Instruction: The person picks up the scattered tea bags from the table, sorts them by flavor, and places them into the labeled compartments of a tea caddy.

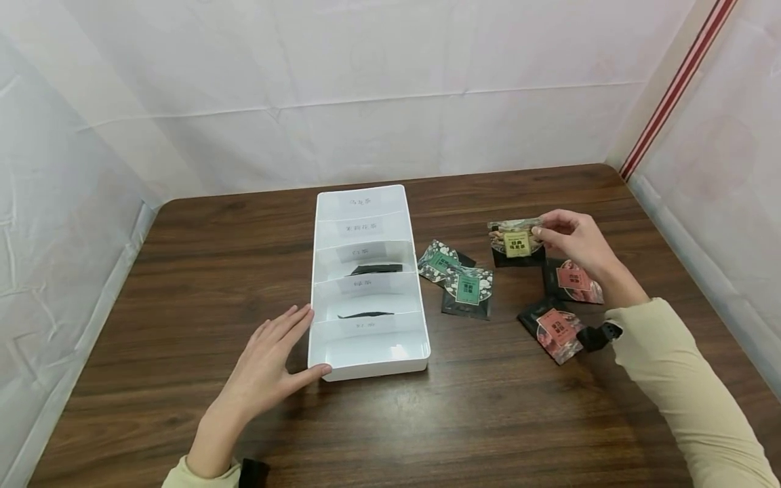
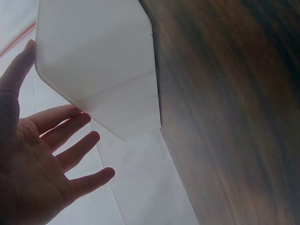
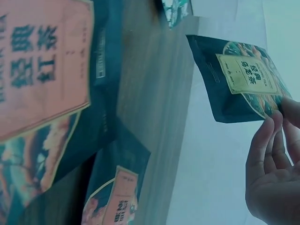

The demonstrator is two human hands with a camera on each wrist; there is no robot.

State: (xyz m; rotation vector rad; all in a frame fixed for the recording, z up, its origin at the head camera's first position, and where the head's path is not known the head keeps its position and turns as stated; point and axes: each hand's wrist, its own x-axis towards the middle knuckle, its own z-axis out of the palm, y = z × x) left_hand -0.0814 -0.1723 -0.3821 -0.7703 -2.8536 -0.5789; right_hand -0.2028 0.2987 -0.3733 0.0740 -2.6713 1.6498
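Note:
My right hand [image 1: 576, 238] pinches a tea bag packet with a yellow label [image 1: 517, 245] by its edge. In the right wrist view this packet [image 3: 239, 79] hangs above the table, its printed front showing. My left hand [image 1: 265, 362] rests at the near left corner of a white divided box [image 1: 369, 371], thumb on the front rim and fingertips along the side. The left wrist view shows the box's outer wall [image 2: 103, 56] against those fingertips, fingers spread and nearly straight. Dark packets [image 1: 378, 268] stand in two of the box's labelled compartments.
Right of the box lie packets with green labels [image 1: 468, 290], overlapping one another. Two packets with red labels, one nearer [image 1: 556, 331] and one farther [image 1: 573, 280], lie beside my right forearm. White sheeting [image 1: 366, 88] hangs behind the brown wooden table [image 1: 213, 264].

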